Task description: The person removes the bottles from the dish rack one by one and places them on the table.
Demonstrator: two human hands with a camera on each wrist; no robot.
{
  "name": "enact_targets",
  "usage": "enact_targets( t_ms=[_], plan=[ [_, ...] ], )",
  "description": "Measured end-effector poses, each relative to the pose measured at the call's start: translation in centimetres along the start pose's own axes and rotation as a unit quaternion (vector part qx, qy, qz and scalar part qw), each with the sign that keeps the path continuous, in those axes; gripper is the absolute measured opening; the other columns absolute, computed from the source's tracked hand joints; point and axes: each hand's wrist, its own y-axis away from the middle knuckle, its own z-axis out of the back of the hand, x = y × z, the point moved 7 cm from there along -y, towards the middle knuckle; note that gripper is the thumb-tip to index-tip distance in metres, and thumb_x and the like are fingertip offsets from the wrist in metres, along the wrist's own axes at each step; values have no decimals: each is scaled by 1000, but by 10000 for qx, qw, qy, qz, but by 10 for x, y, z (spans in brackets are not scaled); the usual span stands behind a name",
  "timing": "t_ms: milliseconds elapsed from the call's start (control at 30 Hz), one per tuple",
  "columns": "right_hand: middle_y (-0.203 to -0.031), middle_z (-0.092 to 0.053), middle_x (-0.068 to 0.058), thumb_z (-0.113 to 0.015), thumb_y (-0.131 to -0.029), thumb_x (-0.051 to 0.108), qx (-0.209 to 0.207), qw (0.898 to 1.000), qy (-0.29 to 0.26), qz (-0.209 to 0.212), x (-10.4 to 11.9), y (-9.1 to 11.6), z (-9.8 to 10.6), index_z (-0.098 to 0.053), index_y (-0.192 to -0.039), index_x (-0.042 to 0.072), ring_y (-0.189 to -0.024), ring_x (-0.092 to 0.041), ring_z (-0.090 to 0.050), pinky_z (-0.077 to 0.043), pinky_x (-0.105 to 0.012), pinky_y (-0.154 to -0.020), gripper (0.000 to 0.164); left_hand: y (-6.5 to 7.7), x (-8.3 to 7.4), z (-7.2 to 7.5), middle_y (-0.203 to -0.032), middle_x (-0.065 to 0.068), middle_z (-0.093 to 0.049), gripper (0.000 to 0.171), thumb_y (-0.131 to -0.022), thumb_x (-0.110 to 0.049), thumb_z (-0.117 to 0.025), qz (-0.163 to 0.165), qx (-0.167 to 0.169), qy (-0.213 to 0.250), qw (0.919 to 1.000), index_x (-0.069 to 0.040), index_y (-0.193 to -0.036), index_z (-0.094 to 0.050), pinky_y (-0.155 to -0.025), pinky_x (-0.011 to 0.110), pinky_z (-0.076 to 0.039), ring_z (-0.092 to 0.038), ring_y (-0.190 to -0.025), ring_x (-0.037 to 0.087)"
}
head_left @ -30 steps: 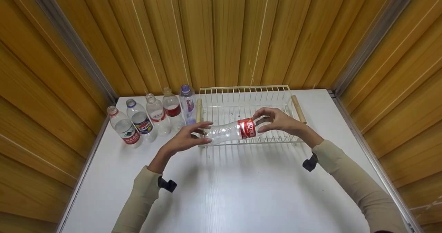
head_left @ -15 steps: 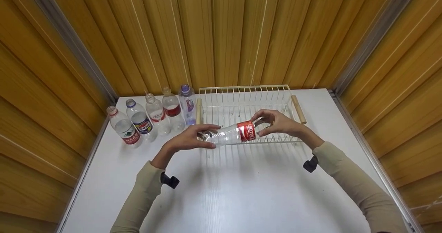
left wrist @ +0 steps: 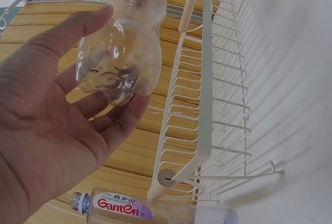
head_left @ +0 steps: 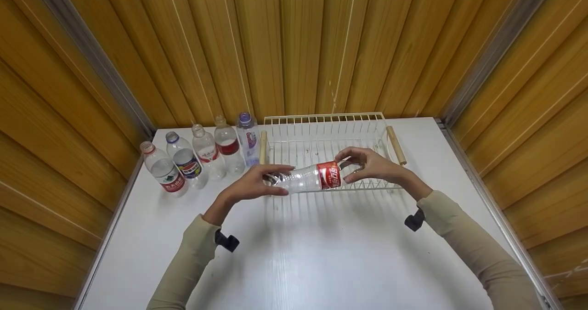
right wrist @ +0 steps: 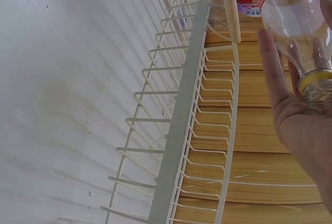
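Observation:
A clear plastic cola bottle [head_left: 303,180] with a red label lies roughly level in the air over the front of a white wire dish rack [head_left: 321,115]. My left hand [head_left: 250,184] grips its base end, thumb and fingers on opposite sides. At the neck end, my right hand [head_left: 377,166] holds the bottle with curled fingers and thumb. The left wrist view shows the lobed base of the bottle [left wrist: 122,47] between thumb and fingers. An uncapped mouth with a yellow ring [right wrist: 315,76] sits within the right hand in the right wrist view.
Several uncapped bottles stand left of the rack, among them a red-labelled water bottle [head_left: 165,172], a Pepsi bottle [head_left: 186,160] and a purple-tinted Ganten bottle [head_left: 248,138]. The rack has wooden handles, left [head_left: 263,147] and right [head_left: 396,145]. Wood-patterned walls [head_left: 298,48] enclose the white table [head_left: 321,255].
My left hand has shifted slightly right, further over the bottle's base. The bottle has rolled a little, so different lettering on its label faces up. The right hand has barely moved.

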Motion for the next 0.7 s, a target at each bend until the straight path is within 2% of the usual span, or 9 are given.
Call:
enact_targets(
  t_ms=[133, 233, 367, 500, 633, 700],
  plan=[
    [-144, -55, -13, -81, -86, 6, 189, 9998, 5, -45, -3, 3, 4, -51, -144, 5, -130, -28, -58, -60, -36, -94, 66, 6, 5, 3, -139, 7, -65, 61, -88, -25, -81, 11, -11, -33, 10000, -19, -145, -60, -97, 41, -52, -60, -115, 24],
    [-150, -49, -18, -77, -89, 5, 210, 9997, -15, -143, -6, 9, 14, -46, -150, 8, -132, -30, -56, -59, -36, -96, 68, 12, 12, 7, -139, 7, -65, 62, -88, -28, -81, 63, -76, -102, 9999, -18, -146, -59, -96, 39, -53, -61, -115, 24],
    [-152, -46, -21, -74, -92, 9, 16, 9992, 114, -388, -14, 22, 37, -43, -152, 11, -134, -34, -54, -57, -32, -97, 67, 24, 20, 14, -141, 7, -64, 64, -88, -30, -81, 124, -201, -85, 9997, -17, -147, -57, -97, 38, -52, -62, -118, 24],
    [-150, -49, -19, -72, -95, 15, -281, 9967, 464, -597, -27, 37, 62, -43, -152, 11, -135, -37, -53, -55, -25, -98, 64, 38, 31, 22, -144, 8, -63, 64, -88, -27, -81, 192, -407, 118, 9989, -17, -147, -57, -99, 43, -51, -61, -123, 27],
    [-145, -54, -16, -68, -98, 16, -642, 9938, 592, -684, -38, 52, 85, -43, -152, 8, -128, -23, -61, -55, -22, -97, 60, 50, 42, 28, -148, 9, -58, 65, -88, -23, -82, 321, -649, 445, 9964, -17, -148, -56, -104, 50, -51, -58, -129, 32],
    [-142, -57, -13, -65, -100, 16, -834, 9926, 535, -704, -42, 59, 95, -43, -152, 6, -121, -15, -65, -56, -22, -95, 58, 55, 48, 31, -149, 10, -57, 67, -88, -24, -82, 454, -770, 661, 9938, -17, -148, -55, -106, 49, -51, -57, -131, 34]
  ],
)
